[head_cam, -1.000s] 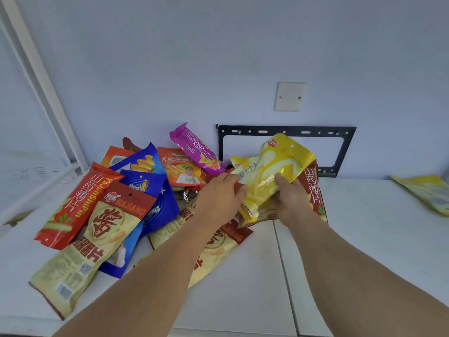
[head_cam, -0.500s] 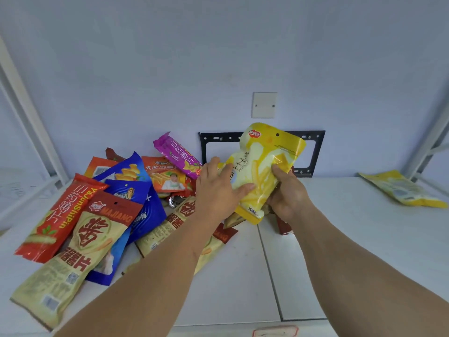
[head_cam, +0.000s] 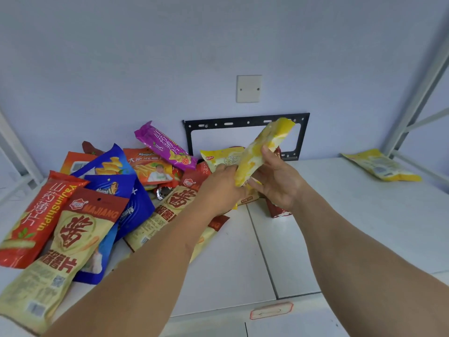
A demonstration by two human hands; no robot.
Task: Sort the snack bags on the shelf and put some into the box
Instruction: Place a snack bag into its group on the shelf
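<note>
Across the lower half of the frame runs a white shelf [head_cam: 243, 263], backed by a pale wall. At the left, a heap of snack bags [head_cam: 102, 203] spreads over the shelf: a long cream and red bag printed MAJIANG [head_cam: 63, 249] at lower left, a red bag with green leaves [head_cam: 36, 215] beside it at the far left, blue bags [head_cam: 131, 203] behind them, an orange bag showing a child [head_cam: 150, 166] near the wall, and a purple bag [head_cam: 165, 147] leaning on top at centre.

Two bare forearms reach in from the bottom edge toward the centre. The right hand [head_cam: 277, 183], right of centre, has its fingers and thumb curled round a bright yellow snack bag [head_cam: 262, 149], held above the shelf and tilted toward the upper right. The left hand [head_cam: 218, 188], just left of it, has its fingers on the lower end of that bag; whether it grips or only touches cannot be told. A second yellow bag [head_cam: 221, 156] lies just behind the hands.

At the far right, well apart, a flat yellow bag [head_cam: 381, 165] lies alone on the shelf. On the wall behind the hands is a black metal bracket [head_cam: 245, 119], and above it a white blank wall plate [head_cam: 249, 88]. A small red-outlined label [head_cam: 271, 310] sits on the shelf's front edge.
</note>
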